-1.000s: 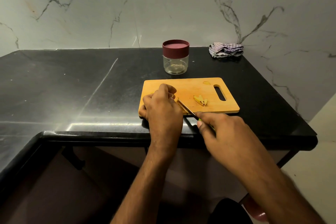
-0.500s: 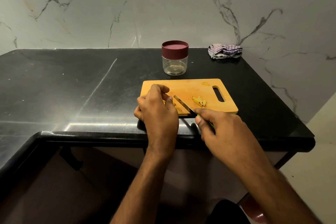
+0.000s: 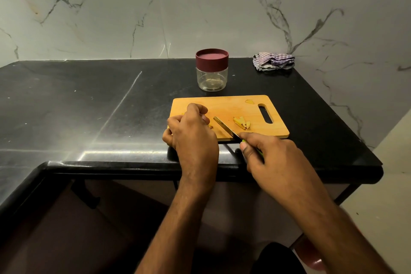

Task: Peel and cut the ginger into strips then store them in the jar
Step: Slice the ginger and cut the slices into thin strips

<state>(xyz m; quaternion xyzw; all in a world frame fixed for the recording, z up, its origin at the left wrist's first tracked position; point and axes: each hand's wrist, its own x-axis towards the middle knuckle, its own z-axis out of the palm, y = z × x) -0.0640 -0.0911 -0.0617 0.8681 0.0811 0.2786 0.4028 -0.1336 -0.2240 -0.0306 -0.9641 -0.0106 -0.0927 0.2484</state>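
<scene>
On the cutting board (image 3: 222, 107), the left hand (image 3: 191, 131) pinches ginger (image 3: 210, 126) while the right hand (image 3: 273, 158) grips the unmarked knife (image 3: 225, 128).

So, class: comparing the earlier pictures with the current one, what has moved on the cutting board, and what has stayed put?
The knife, gripped in the right hand, has drawn back from beside the left hand, leaving a gap. The left hand still covers the ginger. The cut strips, cutting board, jar and cloth are unmoved.
</scene>
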